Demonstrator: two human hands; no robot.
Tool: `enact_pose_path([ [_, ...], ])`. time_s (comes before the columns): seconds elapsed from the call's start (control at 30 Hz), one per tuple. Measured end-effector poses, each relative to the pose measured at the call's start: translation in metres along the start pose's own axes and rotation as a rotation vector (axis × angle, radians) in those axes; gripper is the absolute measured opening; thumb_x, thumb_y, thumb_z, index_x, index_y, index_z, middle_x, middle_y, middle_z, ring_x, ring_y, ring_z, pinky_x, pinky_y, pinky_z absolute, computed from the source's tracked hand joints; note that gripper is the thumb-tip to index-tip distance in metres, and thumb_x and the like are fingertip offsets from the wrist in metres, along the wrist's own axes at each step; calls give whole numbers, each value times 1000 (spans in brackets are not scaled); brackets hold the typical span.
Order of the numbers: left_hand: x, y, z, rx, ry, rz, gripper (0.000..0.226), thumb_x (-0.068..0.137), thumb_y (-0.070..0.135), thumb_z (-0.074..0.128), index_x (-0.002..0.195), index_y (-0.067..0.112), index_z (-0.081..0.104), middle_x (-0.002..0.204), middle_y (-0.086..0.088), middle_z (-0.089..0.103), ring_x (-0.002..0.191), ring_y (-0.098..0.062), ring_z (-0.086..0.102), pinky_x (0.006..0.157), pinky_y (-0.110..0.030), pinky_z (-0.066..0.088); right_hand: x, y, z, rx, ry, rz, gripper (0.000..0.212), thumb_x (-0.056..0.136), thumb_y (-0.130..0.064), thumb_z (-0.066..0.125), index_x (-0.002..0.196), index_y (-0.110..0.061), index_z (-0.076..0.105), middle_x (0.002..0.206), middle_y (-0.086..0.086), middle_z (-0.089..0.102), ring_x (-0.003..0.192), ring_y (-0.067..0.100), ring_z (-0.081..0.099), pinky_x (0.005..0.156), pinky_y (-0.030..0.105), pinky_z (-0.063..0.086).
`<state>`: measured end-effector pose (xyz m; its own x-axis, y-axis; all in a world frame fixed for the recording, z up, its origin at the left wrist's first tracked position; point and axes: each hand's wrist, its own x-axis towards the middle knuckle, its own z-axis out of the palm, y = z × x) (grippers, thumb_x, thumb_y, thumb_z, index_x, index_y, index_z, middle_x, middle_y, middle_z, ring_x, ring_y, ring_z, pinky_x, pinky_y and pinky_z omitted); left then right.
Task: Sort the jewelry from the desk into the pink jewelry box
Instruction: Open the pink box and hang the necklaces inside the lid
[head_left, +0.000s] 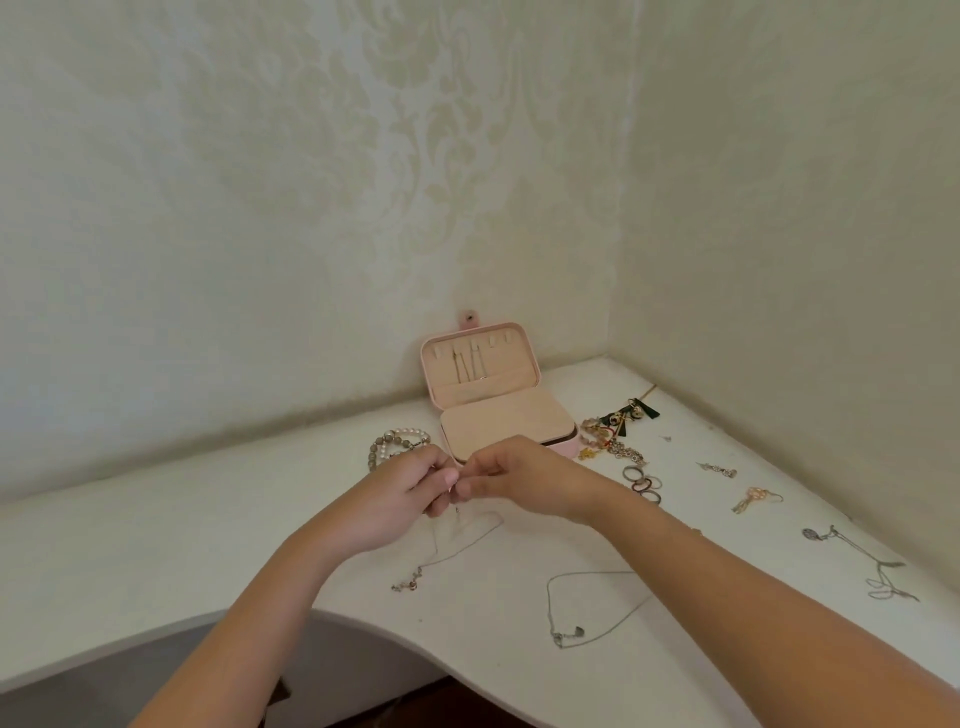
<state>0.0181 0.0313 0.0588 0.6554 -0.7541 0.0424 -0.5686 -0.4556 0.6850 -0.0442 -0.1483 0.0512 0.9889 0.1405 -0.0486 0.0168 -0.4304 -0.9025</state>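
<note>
The pink jewelry box (566, 448) stands open in the desk's back corner, its lid leaning on the wall with thin chains hanging inside. Just in front of it my left hand (410, 486) and my right hand (511, 475) meet fingertip to fingertip, both pinching the top ends of a thin silver necklace (452, 551). Its chain hangs down from my fingers, and its pendant lies on the desk at the lower left. A second thin necklace (576, 605) lies on the desk below my right forearm.
Beaded and pearl bracelets (387, 441) lie left of the box. Right of it are a heap of charms and chains (613, 431), rings (644, 483), earrings (719, 469), a pink earring (756, 497) and a grey necklace (857, 558). The white desk's (156, 561) curved front edge runs below.
</note>
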Motion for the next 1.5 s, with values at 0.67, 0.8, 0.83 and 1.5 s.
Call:
enact_pose_path([
  [0.67, 25, 39, -45, -397, 228, 215, 18, 98, 17, 44, 84, 8, 52, 58, 8, 46, 58, -8, 42, 61, -21, 38, 4, -102, -74, 171, -149, -85, 20, 97, -17, 49, 79, -13, 58, 65, -1, 49, 51, 7, 38, 56, 19, 40],
  [0.8, 50, 30, -46, -481, 363, 157, 18, 96, 20, 50, 87, 6, 56, 67, 3, 52, 59, -5, 48, 60, -20, 41, 17, -123, -92, 44, -23, -123, 16, 95, -17, 53, 83, -9, 61, 64, 0, 51, 53, 9, 39, 55, 18, 41],
  [0.83, 60, 23, -44, -436, 409, 107, 16, 95, 20, 52, 87, 9, 58, 70, 4, 53, 59, -4, 48, 60, -19, 40, 21, -128, -97, -16, 13, -134, 16, 94, -17, 54, 84, -9, 62, 64, 0, 51, 54, 9, 41, 56, 18, 42],
  [1.5, 142, -67, 7, 219, 529, -97, 21, 93, 23, 50, 113, 17, 50, 94, 1, 48, 83, -19, 49, 68, -30, 41, 120, -150, -149, -196, 247, -186, 16, 91, -25, 61, 90, -11, 68, 62, -5, 53, 53, 7, 44, 62, 18, 48],
])
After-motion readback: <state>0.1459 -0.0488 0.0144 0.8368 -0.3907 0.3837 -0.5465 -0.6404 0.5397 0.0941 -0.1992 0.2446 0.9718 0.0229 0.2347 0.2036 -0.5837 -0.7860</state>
